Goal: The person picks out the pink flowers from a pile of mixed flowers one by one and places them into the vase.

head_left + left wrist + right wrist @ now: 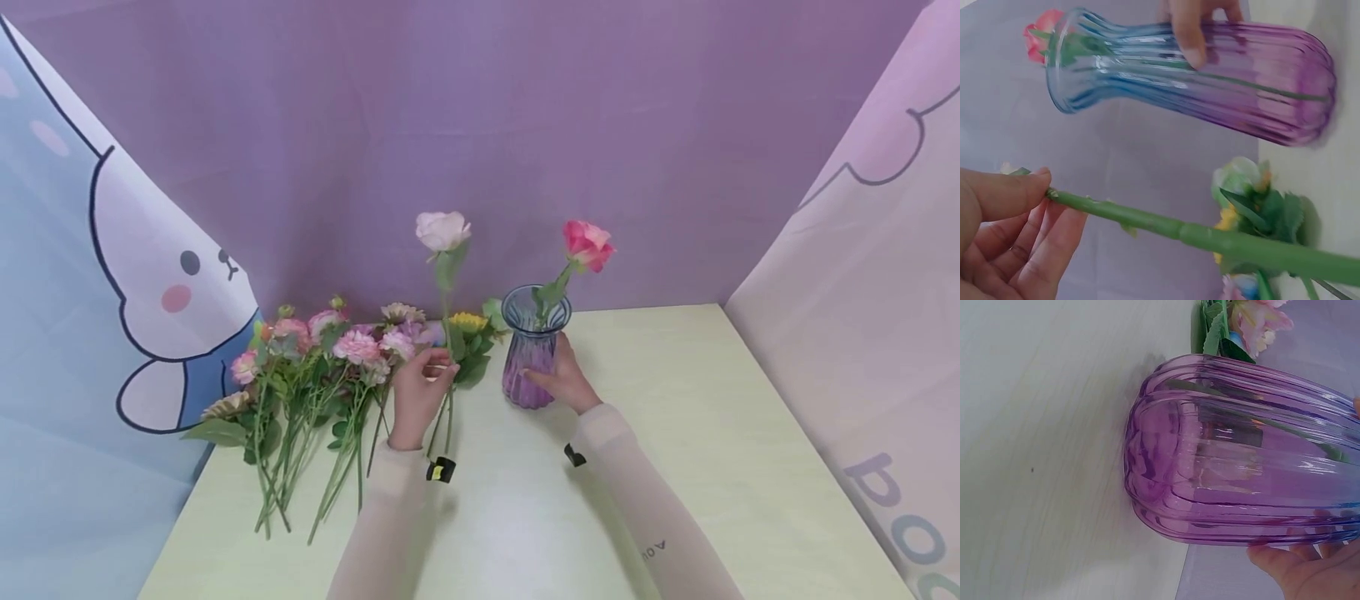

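Between thumb and fingers, my left hand [422, 392] pinches the green stem [1141, 219] of a pale pink rose [442, 231], held upright just left of the vase. My right hand [567, 379] grips the ribbed glass vase [529, 367] around its body from the right side. The vase fades from blue at its flared rim to purple at its base and stands upright on the table. A deep pink rose [588, 245] leans to the right out of it; its stem [1260, 89] shows through the glass, reaching down near the bottom.
Several loose artificial flowers [358, 347] lie on the left of the pale table [675, 467], stems toward the front. A yellow flower [468, 322] lies behind my left hand. A purple backdrop [480, 125] rises behind, with printed cloth panels [60, 275] at the sides.
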A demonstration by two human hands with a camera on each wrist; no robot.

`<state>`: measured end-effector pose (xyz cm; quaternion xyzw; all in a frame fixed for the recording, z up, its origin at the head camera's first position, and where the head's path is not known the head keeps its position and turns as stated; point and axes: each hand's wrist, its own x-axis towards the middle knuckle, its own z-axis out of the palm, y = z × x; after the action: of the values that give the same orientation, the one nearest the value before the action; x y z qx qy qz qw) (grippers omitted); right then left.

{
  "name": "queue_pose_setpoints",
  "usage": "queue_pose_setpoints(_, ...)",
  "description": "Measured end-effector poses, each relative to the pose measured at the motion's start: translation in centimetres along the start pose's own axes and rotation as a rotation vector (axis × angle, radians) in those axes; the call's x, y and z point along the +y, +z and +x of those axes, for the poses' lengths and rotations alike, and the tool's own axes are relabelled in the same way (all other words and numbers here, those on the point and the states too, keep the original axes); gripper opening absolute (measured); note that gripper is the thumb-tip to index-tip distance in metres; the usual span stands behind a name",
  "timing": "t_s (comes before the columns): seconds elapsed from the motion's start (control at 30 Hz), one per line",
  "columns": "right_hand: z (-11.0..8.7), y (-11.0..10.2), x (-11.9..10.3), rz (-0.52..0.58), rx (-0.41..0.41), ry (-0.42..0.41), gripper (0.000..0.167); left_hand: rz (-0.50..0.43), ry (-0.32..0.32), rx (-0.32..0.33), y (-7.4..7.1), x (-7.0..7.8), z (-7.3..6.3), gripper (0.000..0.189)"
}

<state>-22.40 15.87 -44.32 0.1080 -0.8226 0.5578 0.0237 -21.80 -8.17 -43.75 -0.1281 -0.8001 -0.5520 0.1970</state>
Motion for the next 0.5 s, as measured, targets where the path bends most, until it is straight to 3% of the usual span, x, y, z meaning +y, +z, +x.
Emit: queue_pose_setpoints(0.5,0.2,0.0,0.3,-0.018,-0.002,0.022,0.093,-0.089,0.101,0.016,1.4,3.8,1.8,0.024)
